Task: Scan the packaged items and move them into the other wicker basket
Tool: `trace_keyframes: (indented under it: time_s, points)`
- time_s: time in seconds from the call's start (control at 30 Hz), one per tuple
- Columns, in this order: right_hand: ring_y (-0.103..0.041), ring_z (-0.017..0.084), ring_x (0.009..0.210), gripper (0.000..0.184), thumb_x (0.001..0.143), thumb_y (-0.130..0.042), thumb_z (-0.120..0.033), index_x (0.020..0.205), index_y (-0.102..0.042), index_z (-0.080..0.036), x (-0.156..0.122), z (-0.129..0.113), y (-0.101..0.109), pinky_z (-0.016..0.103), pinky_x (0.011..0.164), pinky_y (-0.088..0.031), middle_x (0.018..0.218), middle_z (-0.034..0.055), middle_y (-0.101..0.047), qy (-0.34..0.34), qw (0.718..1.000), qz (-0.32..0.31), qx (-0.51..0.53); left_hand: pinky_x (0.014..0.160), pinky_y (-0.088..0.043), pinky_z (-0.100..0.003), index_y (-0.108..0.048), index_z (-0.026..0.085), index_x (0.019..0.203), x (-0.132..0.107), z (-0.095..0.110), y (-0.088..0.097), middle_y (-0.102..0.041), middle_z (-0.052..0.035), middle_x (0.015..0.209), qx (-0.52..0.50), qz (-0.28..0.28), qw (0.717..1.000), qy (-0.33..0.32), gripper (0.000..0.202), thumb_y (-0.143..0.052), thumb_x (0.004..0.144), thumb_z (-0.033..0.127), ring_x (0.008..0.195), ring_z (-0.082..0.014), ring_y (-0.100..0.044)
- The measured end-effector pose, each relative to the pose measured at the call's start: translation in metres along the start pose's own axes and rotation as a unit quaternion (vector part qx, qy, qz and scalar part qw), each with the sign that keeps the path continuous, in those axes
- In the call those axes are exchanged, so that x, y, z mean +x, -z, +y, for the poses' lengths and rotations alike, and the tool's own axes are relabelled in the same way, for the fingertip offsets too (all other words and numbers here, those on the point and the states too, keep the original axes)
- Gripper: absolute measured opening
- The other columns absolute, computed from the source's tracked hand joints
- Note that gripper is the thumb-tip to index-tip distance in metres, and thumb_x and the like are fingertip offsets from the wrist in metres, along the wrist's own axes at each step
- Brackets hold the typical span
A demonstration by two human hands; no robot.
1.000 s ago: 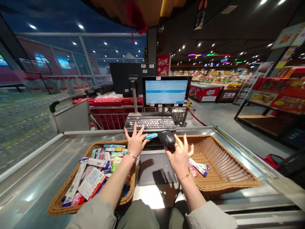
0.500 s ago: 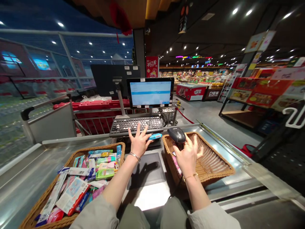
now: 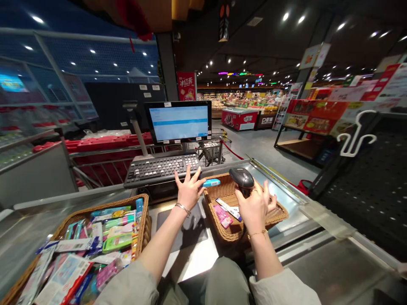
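My left hand pinches a small blue box with a barcode between thumb and palm side, the other fingers spread. The box is at the left rim of the right wicker basket. In my right hand is a black barcode scanner, held above that basket with its head up. Inside the basket lie a pink packet and a slim white-and-blue packet. On the left, another wicker basket is heaped with small packaged goods, among them a green pack.
A black keyboard and a lit monitor stand beyond my hands. A grey pad lies on the metal counter between the baskets. A white hook hangs at right; shopping carts stand behind the monitor.
The view has turned right, so the surroundings shift left. The blue box has moved from in front of the keyboard to the right basket's rim. The scanner stays in my right hand.
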State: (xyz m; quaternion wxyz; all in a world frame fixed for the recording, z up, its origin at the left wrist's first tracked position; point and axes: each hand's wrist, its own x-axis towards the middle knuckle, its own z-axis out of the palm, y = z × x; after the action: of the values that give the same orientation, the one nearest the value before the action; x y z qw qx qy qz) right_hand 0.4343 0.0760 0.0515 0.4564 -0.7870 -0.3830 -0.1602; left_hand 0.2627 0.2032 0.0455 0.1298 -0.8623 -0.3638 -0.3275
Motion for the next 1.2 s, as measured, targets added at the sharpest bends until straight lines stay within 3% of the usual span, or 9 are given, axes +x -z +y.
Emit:
trace_keyframes:
  time_s: [0.3,0.57,0.83,1.03,1.2]
  points:
    - [-0.027,0.031,0.141,0.036,0.082,-0.051,-0.045,0.1,-0.069,-0.019,0.012,0.023,0.009,0.053,0.108,-0.018,0.132,0.0063,-0.061,-0.044,0.999,0.004,-0.021,0.109,0.004,-0.077,-0.07,0.034,0.106,0.012,0.033,-0.022,-0.049,-0.0022,0.146,-0.042,-0.01,0.998,-0.036,0.023,-0.065,0.084,0.037,0.146,-0.0361,-0.021]
    - [-0.027,0.032,0.14,0.037,0.084,-0.049,-0.045,0.103,-0.069,-0.019,0.019,0.038,0.011,0.057,0.106,-0.018,0.129,0.0103,-0.062,-0.054,0.998,0.008,-0.035,0.109,0.004,-0.077,-0.07,0.035,0.108,0.019,0.051,-0.044,-0.047,-0.0014,0.147,-0.053,-0.039,0.996,-0.056,0.023,-0.063,0.086,0.037,0.146,-0.0354,-0.02]
    - [-0.025,0.03,0.141,0.037,0.083,-0.051,-0.047,0.104,-0.069,-0.021,0.021,0.047,0.009,0.053,0.107,-0.019,0.129,0.0085,-0.062,-0.063,0.997,0.0,-0.04,0.107,0.0,-0.079,-0.07,0.032,0.107,0.015,0.066,-0.062,-0.048,-0.004,0.147,-0.063,-0.074,0.993,-0.061,0.022,-0.06,0.087,0.036,0.146,-0.0354,-0.022]
    - [-0.027,0.031,0.141,0.036,0.083,-0.051,-0.045,0.101,-0.069,-0.02,0.022,0.052,0.007,0.057,0.108,-0.016,0.127,0.0093,-0.063,-0.073,0.997,-0.004,-0.038,0.108,0.003,-0.077,-0.063,0.029,0.119,0.012,0.065,-0.066,-0.046,-0.0067,0.149,-0.055,-0.087,0.993,-0.05,0.035,-0.063,0.085,0.04,0.147,-0.0341,-0.021]
    - [-0.029,0.033,0.14,0.035,0.083,-0.051,-0.044,0.1,-0.069,-0.02,0.02,0.047,0.006,0.059,0.108,-0.011,0.128,0.0102,-0.062,-0.062,0.997,0.004,-0.044,0.11,0.004,-0.075,-0.06,0.03,0.125,0.013,0.066,-0.057,-0.045,-0.007,0.149,-0.046,-0.076,0.996,-0.032,0.041,-0.06,0.087,0.044,0.146,-0.033,-0.022]
